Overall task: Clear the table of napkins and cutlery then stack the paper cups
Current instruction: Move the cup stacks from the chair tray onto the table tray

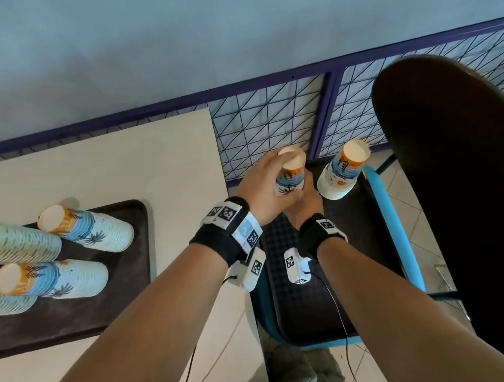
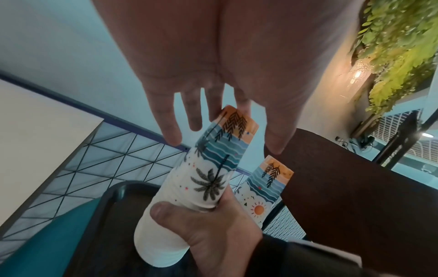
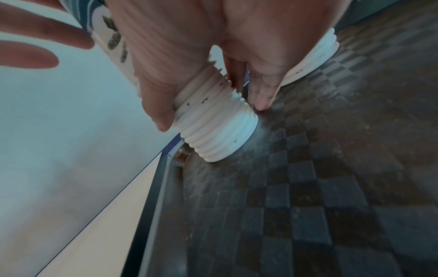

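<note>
Seen from above, both hands meet on one tall stack of upturned paper cups [image 1: 290,175] printed with palm trees and blue waves. The stack stands on a dark checkered tray [image 1: 307,292] that rests on a blue chair seat [image 1: 395,224], to the right of a cream desk [image 1: 100,160].

The left hand [image 1: 262,187] wraps the upper part of the stack; from the left wrist view its fingers [image 2: 169,129] reach alongside the top cup, with the thumb on the other side. The right hand [image 1: 301,206] grips the stack low down, thumb and fingers curled around the ribbed white rims [image 3: 213,120] just above the tray.

A second, shorter stack of the same cups [image 1: 341,170] stands just to the right on the same tray, untouched.

On the desk to the left sits another dark tray [image 1: 123,255] carrying several long cup stacks; two palm-print ones [image 1: 91,230] [image 1: 55,278] are plainly in view, and green-patterned ones [image 1: 13,239] are cut off at the left edge.

A dark rounded chair back [image 1: 460,174] fills the right side, and a purple wire-mesh railing [image 1: 269,120] runs along the far edge.
</note>
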